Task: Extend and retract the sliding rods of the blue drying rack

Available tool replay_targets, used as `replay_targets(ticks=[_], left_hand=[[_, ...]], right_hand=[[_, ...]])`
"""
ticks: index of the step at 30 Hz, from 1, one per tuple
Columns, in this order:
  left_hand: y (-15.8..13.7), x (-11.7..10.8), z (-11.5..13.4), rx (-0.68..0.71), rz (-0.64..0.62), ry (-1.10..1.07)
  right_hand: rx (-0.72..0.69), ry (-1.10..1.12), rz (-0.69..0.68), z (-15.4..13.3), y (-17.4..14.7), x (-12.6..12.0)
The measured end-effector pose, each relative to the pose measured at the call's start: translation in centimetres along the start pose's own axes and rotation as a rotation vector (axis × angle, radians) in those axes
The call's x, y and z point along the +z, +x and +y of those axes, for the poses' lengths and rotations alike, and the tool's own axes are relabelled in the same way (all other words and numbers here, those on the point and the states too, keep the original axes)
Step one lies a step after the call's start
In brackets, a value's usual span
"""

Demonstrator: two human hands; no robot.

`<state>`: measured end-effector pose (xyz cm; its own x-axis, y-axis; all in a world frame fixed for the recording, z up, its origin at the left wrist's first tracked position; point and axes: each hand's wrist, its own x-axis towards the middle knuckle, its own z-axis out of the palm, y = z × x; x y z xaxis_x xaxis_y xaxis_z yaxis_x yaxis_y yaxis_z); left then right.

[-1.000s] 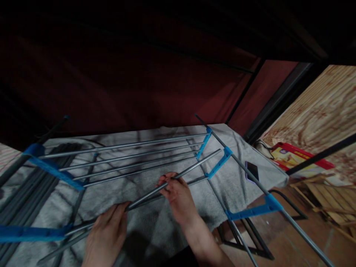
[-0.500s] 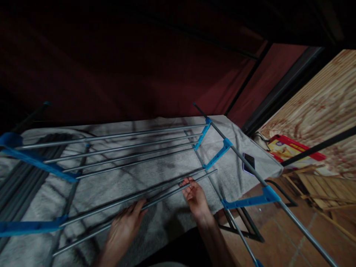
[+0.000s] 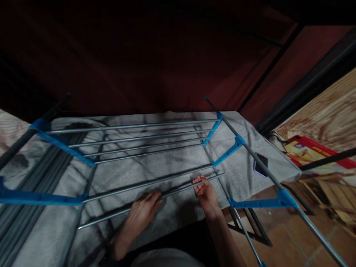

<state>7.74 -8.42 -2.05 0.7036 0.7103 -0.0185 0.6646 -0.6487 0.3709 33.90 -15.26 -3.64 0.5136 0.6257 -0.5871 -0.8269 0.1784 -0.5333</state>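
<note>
Currently your left hand (image 3: 143,211) and right hand (image 3: 205,191) each close on the loose grey metal rod (image 3: 169,193), levelling it toward the blue plastic bracket (image 3: 226,154) at two o'clock.

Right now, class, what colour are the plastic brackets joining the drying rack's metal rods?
Bright blue plastic brackets, clearest in the head view, against the grey metal rods.

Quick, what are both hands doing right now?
Left hand: closed around the loose metal rod, near its middle.
Right hand: fingers curled around the same rod, close to its right end.
</note>
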Motion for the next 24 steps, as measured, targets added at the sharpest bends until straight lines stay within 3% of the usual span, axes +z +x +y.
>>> replay_targets(ticks=[10, 17, 24], left_hand=[[0.4, -0.6, 3.5, 0.018, -0.132, 0.019], [-0.6, -1.7, 2.7, -0.016, -0.097, 0.044], [-1.6, -2.7, 0.7, -0.049, -0.112, 0.041]], right_hand=[[0.252, -0.095, -0.016, 3.4, -1.1, -0.5], [0.157, -0.201, -0.058, 0.5, 1.0, -3.2], [0.101, -0.285, 0.03, -2.5, 2.1, -5.8]])
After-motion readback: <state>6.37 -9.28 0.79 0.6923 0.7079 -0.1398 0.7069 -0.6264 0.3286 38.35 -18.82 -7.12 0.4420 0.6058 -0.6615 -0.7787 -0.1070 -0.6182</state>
